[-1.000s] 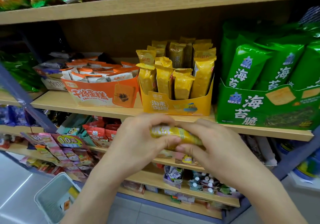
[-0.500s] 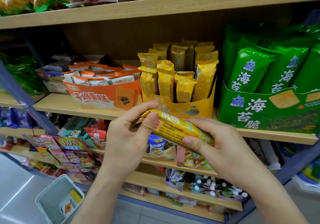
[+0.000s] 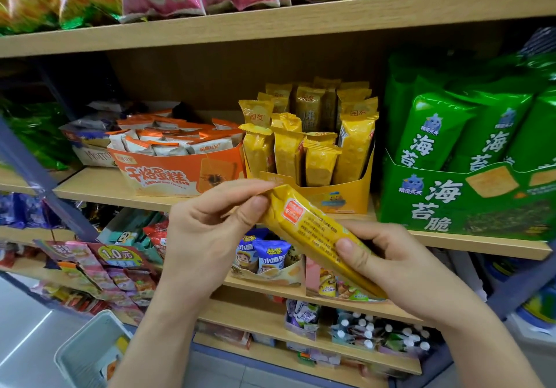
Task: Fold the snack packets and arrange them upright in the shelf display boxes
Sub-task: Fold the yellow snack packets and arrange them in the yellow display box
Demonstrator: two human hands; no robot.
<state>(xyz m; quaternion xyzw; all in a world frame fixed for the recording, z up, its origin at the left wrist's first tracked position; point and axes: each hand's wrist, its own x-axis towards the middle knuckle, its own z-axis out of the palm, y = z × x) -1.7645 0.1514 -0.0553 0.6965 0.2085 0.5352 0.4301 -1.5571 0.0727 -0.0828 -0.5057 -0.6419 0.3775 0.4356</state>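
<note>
Left grip, right grip: packet between.

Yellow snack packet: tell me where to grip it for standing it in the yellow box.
Pinch the yellow plastic packet at its upper sealed end, from above, where the left hand holds it. It is slim and the yellow cardboard display box opens upward, so it likely drops in upright.

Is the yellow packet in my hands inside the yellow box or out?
Out. Both the left hand and right hand hold the yellow packet slanted, in front of the yellow box.
</note>
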